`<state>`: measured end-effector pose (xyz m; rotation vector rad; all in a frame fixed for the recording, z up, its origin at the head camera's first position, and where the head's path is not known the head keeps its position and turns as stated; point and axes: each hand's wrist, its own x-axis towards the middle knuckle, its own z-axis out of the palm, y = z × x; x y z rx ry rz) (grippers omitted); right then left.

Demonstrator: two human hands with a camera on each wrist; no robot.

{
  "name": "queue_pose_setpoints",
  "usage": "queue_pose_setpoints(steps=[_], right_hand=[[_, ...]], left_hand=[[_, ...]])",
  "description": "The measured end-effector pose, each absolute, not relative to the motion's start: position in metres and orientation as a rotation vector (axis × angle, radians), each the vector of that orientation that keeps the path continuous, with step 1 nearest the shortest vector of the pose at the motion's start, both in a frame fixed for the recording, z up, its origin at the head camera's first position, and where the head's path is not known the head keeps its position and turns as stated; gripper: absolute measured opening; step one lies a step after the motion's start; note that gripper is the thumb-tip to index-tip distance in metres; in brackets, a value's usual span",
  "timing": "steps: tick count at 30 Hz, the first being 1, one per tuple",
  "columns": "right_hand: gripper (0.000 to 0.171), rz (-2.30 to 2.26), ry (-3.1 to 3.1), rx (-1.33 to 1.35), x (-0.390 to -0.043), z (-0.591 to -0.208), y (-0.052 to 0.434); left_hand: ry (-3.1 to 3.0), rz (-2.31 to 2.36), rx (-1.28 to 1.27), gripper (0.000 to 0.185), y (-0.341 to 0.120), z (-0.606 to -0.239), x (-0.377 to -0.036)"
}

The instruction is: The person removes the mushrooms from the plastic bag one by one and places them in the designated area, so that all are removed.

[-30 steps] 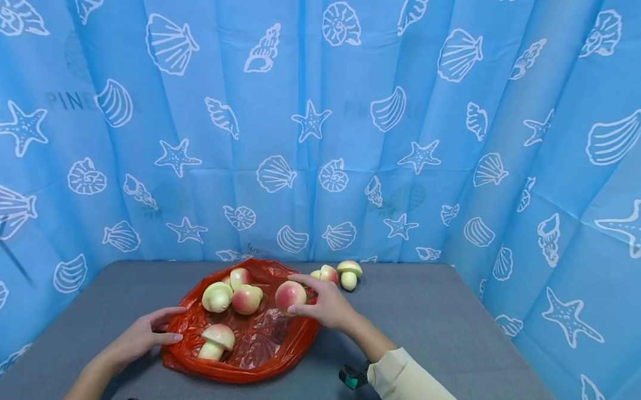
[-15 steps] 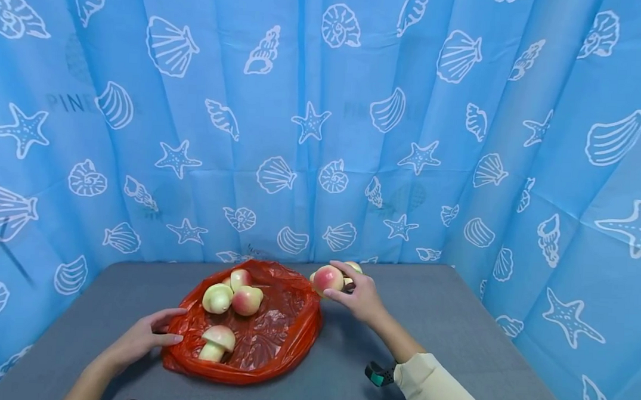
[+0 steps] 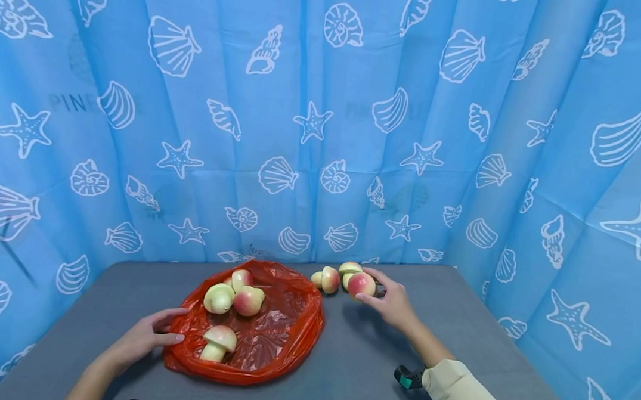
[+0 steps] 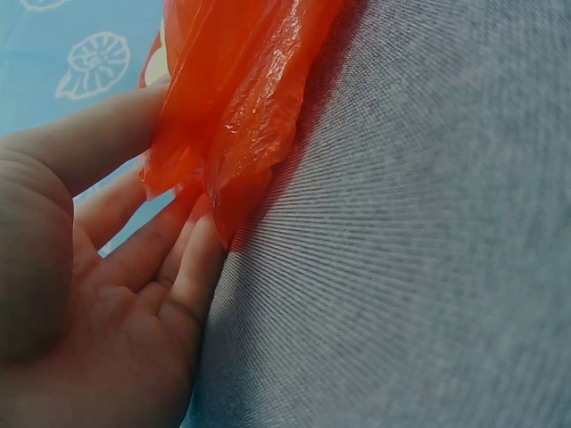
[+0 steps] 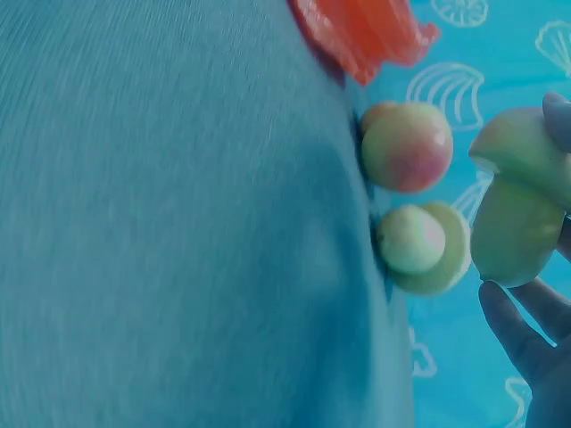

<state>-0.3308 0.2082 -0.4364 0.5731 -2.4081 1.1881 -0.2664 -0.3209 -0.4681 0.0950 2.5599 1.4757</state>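
In the head view a red plastic bag (image 3: 293, 342) lies spread wide, with several toy mushrooms (image 3: 219, 299) inside, pale-stemmed with pink or cream caps. My left hand (image 3: 144, 337) is at its left rim, fingers fairly straight. Up close, the thumb and fingers (image 4: 192, 267) touch the thin red film (image 4: 245, 116). My right hand (image 3: 394, 300) holds another toy mushroom (image 3: 361, 285) right of the bag, its pink cap toward me. In the right wrist view this mushroom (image 5: 517, 227) shows its thick pale stem, gripped between thumb and fingertips, above the table.
Two toy mushrooms stand at the back of the grey table (image 3: 400, 341): a pinkish one (image 3: 329, 280) and a cream-capped one (image 3: 350, 268), which the held mushroom partly overlaps. A blue curtain with white shell prints (image 3: 323, 134) hangs just behind the table's back edge.
My right hand has carried the pink-capped toy mushroom rightward from over the bag, past its right rim, to before the cream-capped one. The left hand stays at the bag's rim.
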Motion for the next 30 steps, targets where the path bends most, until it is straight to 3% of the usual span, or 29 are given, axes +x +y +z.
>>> queue_pose_setpoints(steps=[15, 30], right_hand=[[0.060, 1.091, -2.551, 0.318, -0.349, -0.453, 0.238], [0.065, 0.987, -2.632, 0.027, -0.380, -0.458, 0.237]], left_hand=[[2.537, 1.493, 0.098, 0.068, -0.320, -0.466, -0.265], [2.542, 1.483, 0.101, 0.068, -0.321, -0.467, -0.266]])
